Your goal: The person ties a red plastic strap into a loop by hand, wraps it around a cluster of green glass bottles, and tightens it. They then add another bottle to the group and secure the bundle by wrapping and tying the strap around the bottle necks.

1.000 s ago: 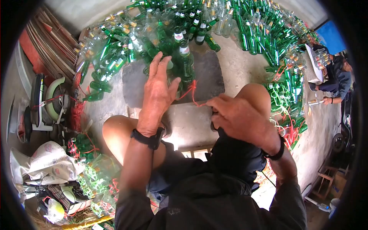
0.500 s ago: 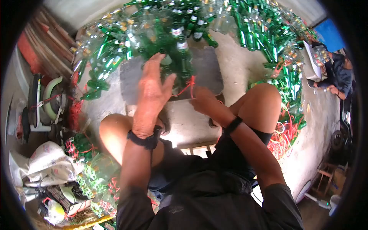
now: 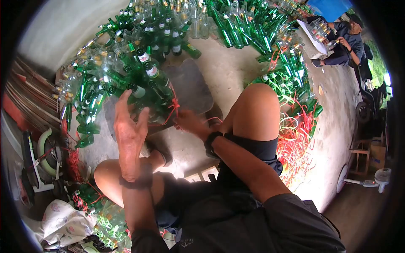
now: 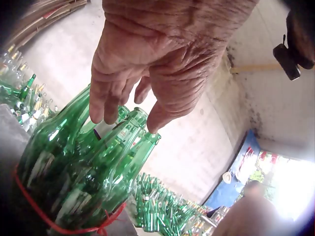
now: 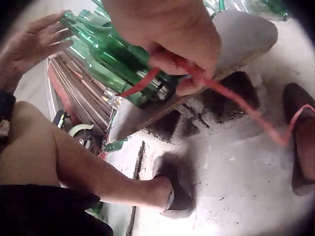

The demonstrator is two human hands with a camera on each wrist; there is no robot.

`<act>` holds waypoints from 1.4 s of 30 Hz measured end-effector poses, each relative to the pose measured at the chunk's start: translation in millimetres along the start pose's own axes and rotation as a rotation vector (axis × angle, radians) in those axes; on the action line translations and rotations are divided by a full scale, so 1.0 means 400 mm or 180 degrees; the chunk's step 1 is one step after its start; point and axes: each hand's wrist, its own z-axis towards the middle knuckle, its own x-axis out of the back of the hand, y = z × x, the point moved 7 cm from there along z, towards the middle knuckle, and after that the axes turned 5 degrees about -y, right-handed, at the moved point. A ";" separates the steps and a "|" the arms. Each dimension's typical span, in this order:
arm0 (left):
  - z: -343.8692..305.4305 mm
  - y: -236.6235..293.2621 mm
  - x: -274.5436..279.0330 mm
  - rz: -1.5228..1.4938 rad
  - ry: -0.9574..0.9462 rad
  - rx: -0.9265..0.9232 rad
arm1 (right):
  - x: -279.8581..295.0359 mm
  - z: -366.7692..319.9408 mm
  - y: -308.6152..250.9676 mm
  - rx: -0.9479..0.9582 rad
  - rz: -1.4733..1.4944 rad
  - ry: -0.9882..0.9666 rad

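Observation:
A bundle of green glass bottles (image 4: 93, 167) stands upright on a dark slab (image 3: 192, 82), with red plastic twine (image 4: 64, 228) looped round its lower part. My left hand (image 3: 130, 133) is at the bottle tops; in the left wrist view its fingers and thumb hang loosely spread over the necks, thumb tip right at one mouth. Low at the bundle's near right side, my right hand (image 3: 192, 123) pinches the red twine, close to where it knots. From those fingers a loose tail of twine runs off toward a shoe (image 5: 298, 137) in the right wrist view.
Masses of green and clear bottles (image 3: 236, 27) lie beyond the slab. A tangle of red twine (image 3: 295, 147) is beside my right knee. Left are stacked boards (image 3: 31, 88), a fan (image 3: 48, 152) and a white sack (image 3: 63, 221). Another person (image 3: 346, 42) sits at the far right.
My right hand has come from right of the bundle to its lower side, drawing in the twine. My left hand remains at the bottle tops. The head view has swung right.

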 end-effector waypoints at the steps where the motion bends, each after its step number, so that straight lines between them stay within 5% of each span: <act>1: -0.001 -0.005 0.000 -0.0026 -0.0005 0.0005 | -0.004 -0.018 0.010 -0.0165 0.0292 0.0044; 3: -0.004 -0.011 0.004 -0.0010 -0.0046 0.0032 | 0.006 -0.040 0.000 -0.0328 0.0587 0.0118; 9: -0.012 -0.036 0.008 0.0059 -0.0122 0.0146 | 0.044 -0.053 -0.058 0.0117 -0.0639 0.0741; 21: -0.024 -0.062 0.039 0.0200 0.0112 -0.0099 | 0.058 -0.082 -0.144 0.0353 -0.0976 0.0532; 27: -0.030 -0.044 0.048 0.0434 0.0412 -0.0171 | 0.120 -0.198 -0.295 -0.0282 -0.1912 -0.0162; 29: -0.030 -0.060 0.053 0.0362 0.0520 -0.0252 | 0.151 -0.255 -0.395 0.1071 -0.2463 0.0739; 31: -0.031 -0.063 0.057 0.0384 0.0530 -0.0263 | 0.228 -0.338 -0.511 0.1406 -0.1954 0.0748; 33: -0.033 -0.065 0.059 0.0406 0.0533 -0.0269 | 0.322 -0.428 -0.603 0.2034 -0.2400 0.1037; 35: -0.039 -0.062 0.068 -0.0042 0.0649 -0.0472 | 0.473 -0.489 -0.632 0.1492 -0.2412 0.0931; 37: -0.039 -0.080 0.082 -0.0119 0.0599 -0.0418 | 0.630 -0.506 -0.585 0.1892 -0.2040 0.1406; 42: -0.046 -0.046 0.123 -0.0282 0.0432 -0.0182 | 1.007 -0.451 -0.228 0.0681 -0.1982 0.1447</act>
